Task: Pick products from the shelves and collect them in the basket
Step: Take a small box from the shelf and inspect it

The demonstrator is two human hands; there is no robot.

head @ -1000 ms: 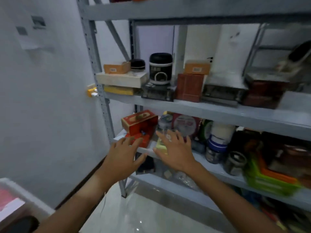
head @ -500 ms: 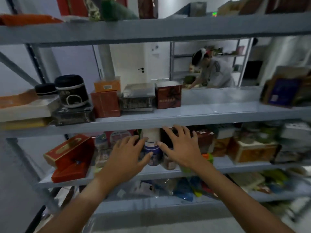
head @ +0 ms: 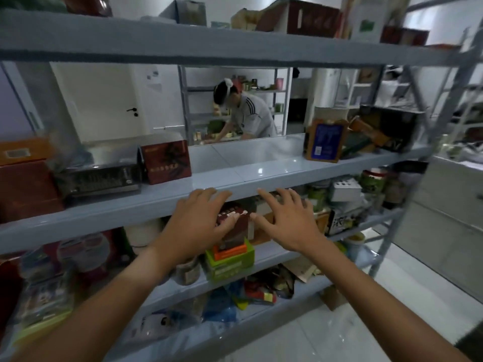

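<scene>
Standing upright between both hands: dark red cardboard box [head: 236,226], directly ahead. Left hand [head: 197,226] nearer, spread, empty; right hand [head: 286,220] likewise.

Little here reads clearly. The dark red box [head: 312,20] on the top shelf carries large pale digits that look like "1444", though blur leaves them uncertain. The red box [head: 167,163] on the middle shelf has a line of pale characters along its lower front, too soft to make out. The blue panel [head: 325,145] to the right bears small white print and a square code, both illegible.
</scene>
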